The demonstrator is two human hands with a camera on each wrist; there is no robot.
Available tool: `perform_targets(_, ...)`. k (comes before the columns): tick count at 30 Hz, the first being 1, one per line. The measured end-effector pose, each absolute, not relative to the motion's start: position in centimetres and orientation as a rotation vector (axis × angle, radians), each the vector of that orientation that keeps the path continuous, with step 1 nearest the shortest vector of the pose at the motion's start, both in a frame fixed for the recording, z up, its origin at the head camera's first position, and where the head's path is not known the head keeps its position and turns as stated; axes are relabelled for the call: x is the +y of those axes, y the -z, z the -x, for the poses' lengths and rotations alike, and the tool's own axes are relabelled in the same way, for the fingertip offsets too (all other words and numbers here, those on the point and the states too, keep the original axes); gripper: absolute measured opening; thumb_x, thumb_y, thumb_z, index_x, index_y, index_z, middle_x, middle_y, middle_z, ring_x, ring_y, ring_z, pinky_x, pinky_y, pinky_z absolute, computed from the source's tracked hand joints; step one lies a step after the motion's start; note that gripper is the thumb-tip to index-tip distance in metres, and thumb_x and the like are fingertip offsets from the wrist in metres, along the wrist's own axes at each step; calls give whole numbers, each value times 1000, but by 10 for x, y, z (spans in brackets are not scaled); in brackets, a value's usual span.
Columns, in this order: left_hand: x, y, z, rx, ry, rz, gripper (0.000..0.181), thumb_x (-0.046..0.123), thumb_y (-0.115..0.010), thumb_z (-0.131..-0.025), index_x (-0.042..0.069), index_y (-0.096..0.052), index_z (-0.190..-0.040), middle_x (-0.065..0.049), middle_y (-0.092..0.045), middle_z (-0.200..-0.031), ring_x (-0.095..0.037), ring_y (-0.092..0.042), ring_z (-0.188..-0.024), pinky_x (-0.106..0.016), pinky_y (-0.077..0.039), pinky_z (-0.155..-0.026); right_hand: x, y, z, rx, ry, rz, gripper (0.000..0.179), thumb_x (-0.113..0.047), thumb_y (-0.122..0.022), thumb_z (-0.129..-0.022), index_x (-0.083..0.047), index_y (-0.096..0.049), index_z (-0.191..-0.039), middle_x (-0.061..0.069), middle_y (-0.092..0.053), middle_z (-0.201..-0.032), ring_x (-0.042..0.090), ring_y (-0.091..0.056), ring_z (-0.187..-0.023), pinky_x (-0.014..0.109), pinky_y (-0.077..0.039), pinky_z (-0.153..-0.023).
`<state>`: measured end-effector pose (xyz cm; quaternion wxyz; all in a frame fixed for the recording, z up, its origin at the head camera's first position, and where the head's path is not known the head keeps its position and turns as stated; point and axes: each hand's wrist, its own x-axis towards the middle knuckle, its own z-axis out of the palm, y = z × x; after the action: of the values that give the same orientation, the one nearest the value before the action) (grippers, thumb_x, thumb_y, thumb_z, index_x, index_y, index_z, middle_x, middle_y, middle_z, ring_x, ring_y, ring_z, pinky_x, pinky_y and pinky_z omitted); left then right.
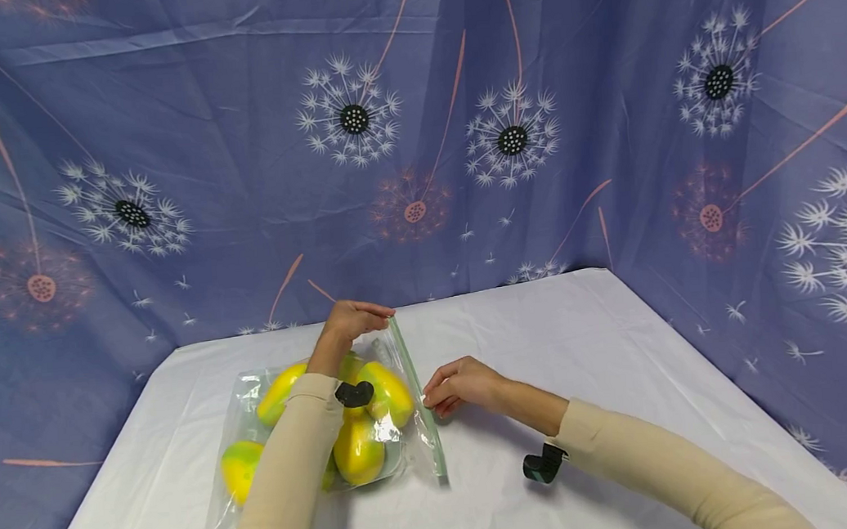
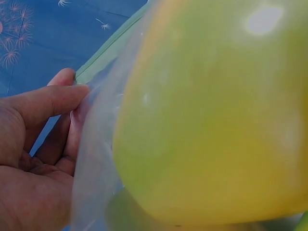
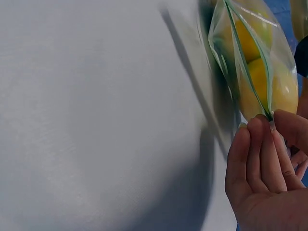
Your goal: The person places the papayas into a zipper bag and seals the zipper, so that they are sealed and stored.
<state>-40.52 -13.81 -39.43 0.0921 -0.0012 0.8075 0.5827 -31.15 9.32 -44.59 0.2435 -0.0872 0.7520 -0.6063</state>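
A clear plastic zip bag (image 1: pixel 219 508) with a green zip strip (image 1: pixel 415 372) lies on the table, its mouth toward the right. Inside it are several yellow-green mangoes (image 1: pixel 359 449); one mango (image 2: pixel 207 120) fills much of the left wrist view. At the bag's far corner, my left hand (image 1: pixel 354 323) pinches the end of the green strip between thumb and fingers. My right hand (image 1: pixel 469 384) pinches the strip partway along, at a small pale piece that looks like a slider. Beyond those fingers, the right wrist view shows the two green edges (image 3: pixel 246 72) standing apart.
A white cloth covers the table (image 1: pixel 546 330). Behind and beside it hangs a blue curtain (image 1: pixel 238 146) with a dandelion print. Dark wrist cameras sit on both wrists, the right one (image 1: pixel 544 463) hanging just above the cloth. My left forearm crosses over the bag.
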Motion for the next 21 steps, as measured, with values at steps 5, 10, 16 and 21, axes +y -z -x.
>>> perform_targets(5, -139, 392, 405, 2418, -1721, 0, 24, 3, -74, -88, 5, -78, -112, -10, -74, -119, -30, -64, -120, -47, -49, -109, 96, 445, 306, 2006, 1627, 266, 15, -7, -79, -78, 1, -75, -91, 5, -73, -73, 16, -69, -64, 34, -63, -70)
perform_targets(10, -137, 389, 406, 2412, -1732, 5, 23, 1, -73, -89, 4, -79, -111, -12, -74, -121, -32, -65, -119, -45, -50, -109, 97, 442, 303, 1963, 1574, 278, 12, -7, -80, -78, -1, -74, -87, 5, -72, -71, 16, -68, -62, 32, -62, -67)
perform_targets(16, -138, 385, 406, 2383, -1772, 48, 27, -3, -70, -90, 2, -77, -115, -13, -72, -125, -33, -64, -121, -44, -49, -110, 102, 441, 299, 1902, 1489, 322, 10, -4, -80, -78, -1, -72, -85, 8, -73, -73, 18, -69, -62, 33, -62, -65)
perform_targets(21, -143, 384, 406, 2371, -1786, 61, 27, -2, -70, -90, 2, -76, -117, -14, -70, -128, -32, -63, -123, -43, -49, -110, 106, 440, 295, 1836, 1424, 374, 9, -2, -78, -79, -2, -70, -82, 10, -75, -77, 20, -70, -64, 34, -63, -66)
